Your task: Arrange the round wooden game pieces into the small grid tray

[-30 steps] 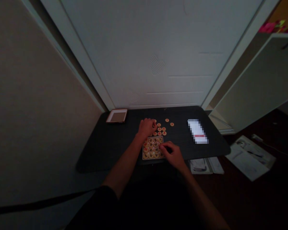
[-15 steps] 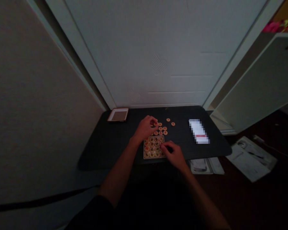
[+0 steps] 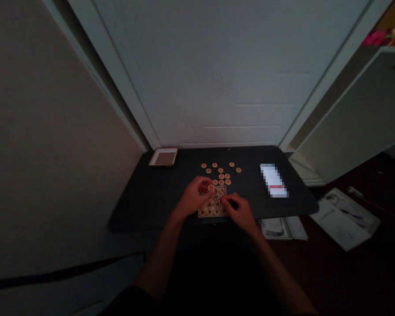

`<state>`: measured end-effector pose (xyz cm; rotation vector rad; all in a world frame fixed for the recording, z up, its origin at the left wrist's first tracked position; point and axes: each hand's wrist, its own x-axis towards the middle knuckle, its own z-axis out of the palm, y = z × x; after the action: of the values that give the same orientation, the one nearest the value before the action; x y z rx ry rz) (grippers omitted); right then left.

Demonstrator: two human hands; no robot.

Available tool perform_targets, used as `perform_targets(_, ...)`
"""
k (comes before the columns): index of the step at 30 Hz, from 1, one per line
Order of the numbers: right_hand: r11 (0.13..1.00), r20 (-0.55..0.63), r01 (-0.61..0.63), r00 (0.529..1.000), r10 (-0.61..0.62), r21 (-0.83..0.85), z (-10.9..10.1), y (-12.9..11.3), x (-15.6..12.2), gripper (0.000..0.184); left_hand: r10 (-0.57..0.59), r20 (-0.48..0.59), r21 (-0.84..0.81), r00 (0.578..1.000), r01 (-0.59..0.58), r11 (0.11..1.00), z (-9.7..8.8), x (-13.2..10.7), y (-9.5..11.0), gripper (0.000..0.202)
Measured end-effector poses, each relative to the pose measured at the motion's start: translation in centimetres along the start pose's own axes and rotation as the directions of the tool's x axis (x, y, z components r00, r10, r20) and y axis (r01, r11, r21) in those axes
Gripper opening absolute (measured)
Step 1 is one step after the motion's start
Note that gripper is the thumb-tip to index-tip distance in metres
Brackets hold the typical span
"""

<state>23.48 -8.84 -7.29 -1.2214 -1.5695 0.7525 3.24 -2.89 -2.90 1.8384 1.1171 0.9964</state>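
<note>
My left hand (image 3: pixel 192 198) has come back from the loose round pieces (image 3: pixel 221 176), and now its thumb and finger pinch one red-marked piece (image 3: pixel 211 188) over the far left part of the box (image 3: pixel 212 216), so I think one less lies out on the dark table (image 3: pixel 141 193). My right hand (image 3: pixel 241 213) has stayed by the box's right side, thumb and finger close together, but I can't tell if they pinch anything. The box sits near the table's front edge, with rows of round pieces inside.
</note>
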Motion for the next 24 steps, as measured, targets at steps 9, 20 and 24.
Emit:
perform_targets(9, 1.0, -0.008, 0.011, 1.0, -0.011, 0.004, 0.1, 0.2, 0.0, 0.019, -0.043, -0.03, -0.054, 0.999, 0.041, 0.998, 0.5, -2.7, -0.1, 0.023)
perform_targets(20, 1.0, -0.012, 0.008, 1.0, -0.008, -0.003, 0.1, 0.3, -0.1, 0.018, -0.085, -0.069, -0.039, 0.994, 0.082, 0.996, 0.6, -3.3, -0.4, 0.024)
perform_targets(24, 1.0, -0.002, 0.002, 1.0, -0.002, 0.003, 0.0, 0.2, -0.1, 0.018, -0.11, -0.129, -0.059, 0.986, 0.103, 0.993, 0.2, -3.2, -0.2, 0.023)
